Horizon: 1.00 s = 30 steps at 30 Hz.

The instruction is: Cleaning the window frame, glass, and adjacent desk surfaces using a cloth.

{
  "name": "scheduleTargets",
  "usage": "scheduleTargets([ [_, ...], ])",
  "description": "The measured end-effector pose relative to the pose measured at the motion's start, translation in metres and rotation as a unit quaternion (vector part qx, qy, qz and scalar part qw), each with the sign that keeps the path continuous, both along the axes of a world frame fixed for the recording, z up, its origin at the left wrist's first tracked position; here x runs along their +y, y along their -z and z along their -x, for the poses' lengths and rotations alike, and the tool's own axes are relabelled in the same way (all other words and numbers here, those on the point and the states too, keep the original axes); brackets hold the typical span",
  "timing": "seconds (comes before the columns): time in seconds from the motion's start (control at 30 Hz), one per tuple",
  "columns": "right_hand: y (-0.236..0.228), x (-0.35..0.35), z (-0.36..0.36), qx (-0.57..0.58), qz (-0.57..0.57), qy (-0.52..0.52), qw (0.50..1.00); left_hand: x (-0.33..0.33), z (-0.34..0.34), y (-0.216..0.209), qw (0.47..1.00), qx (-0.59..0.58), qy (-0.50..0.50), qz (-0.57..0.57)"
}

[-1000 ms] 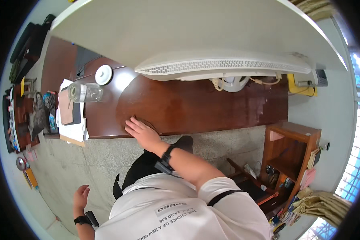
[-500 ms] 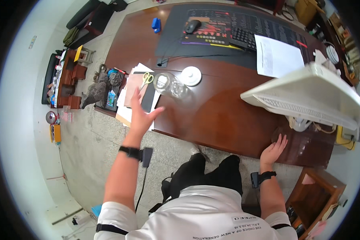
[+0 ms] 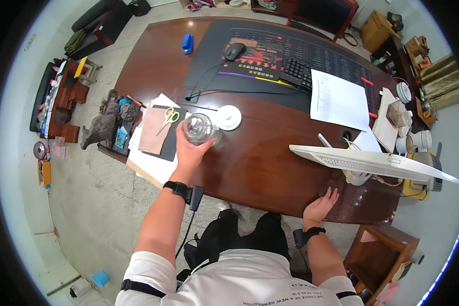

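Note:
My left hand (image 3: 189, 152) is closed round the near side of a clear glass jar (image 3: 201, 130), thumb on one side and fingers on the other. The jar's mouth is uncovered, and a white round lid (image 3: 228, 118) lies on the desk just right of it. Left of the jar, yellow-green-handled scissors (image 3: 170, 118) rest on a dark folder (image 3: 160, 151) and a brownish-pink sheet (image 3: 152, 131). My right hand (image 3: 321, 205) lies on the near edge of the desk below the monitor, fingers stretched out, holding nothing.
On the brown desk (image 3: 255, 168), a white monitor (image 3: 362, 162) stands at the right. Farther back are a printed paper (image 3: 339, 101), a black keyboard (image 3: 297, 73), a mouse (image 3: 234, 51) and a blue stapler (image 3: 187, 44). A grey animal-shaped ornament (image 3: 102, 122) sits at the left edge.
My left hand has moved from beside the jar onto it and closed round it. My right hand stays on the desk edge. The whole view has shifted.

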State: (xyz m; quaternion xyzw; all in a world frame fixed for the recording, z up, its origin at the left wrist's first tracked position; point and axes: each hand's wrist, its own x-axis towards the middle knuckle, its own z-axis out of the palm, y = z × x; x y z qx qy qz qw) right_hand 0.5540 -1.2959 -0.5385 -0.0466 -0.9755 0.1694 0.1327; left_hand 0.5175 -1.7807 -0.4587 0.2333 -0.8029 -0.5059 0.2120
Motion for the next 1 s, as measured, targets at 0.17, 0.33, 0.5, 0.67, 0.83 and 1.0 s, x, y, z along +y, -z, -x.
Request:
scheduleTargets([
  [0.17,-0.001,0.002,0.0,-0.006,-0.006,0.012,1.0,0.013,0.001,-0.009,0.998,-0.014,-0.039,0.041],
  [0.33,-0.001,0.003,-0.001,-0.027,-0.001,0.01,1.0,0.015,-0.008,-0.01,0.996,-0.003,-0.05,0.073],
  [0.5,-0.009,0.0,0.0,-0.019,0.014,0.007,1.0,0.007,0.001,-0.02,0.995,-0.024,-0.06,0.07],
  [0.67,-0.013,0.0,-0.002,-0.016,0.012,0.014,1.0,-0.011,0.017,-0.021,0.994,-0.032,-0.053,0.092],
  [0.83,-0.016,-0.003,0.0,-0.027,0.022,0.018,0.999,-0.025,0.027,-0.019,0.994,-0.032,-0.082,0.066],
  [1.0,-0.021,-0.002,-0.001,-0.033,0.034,0.013,0.999,-0.026,0.033,-0.012,0.994,-0.026,-0.067,0.086],
])
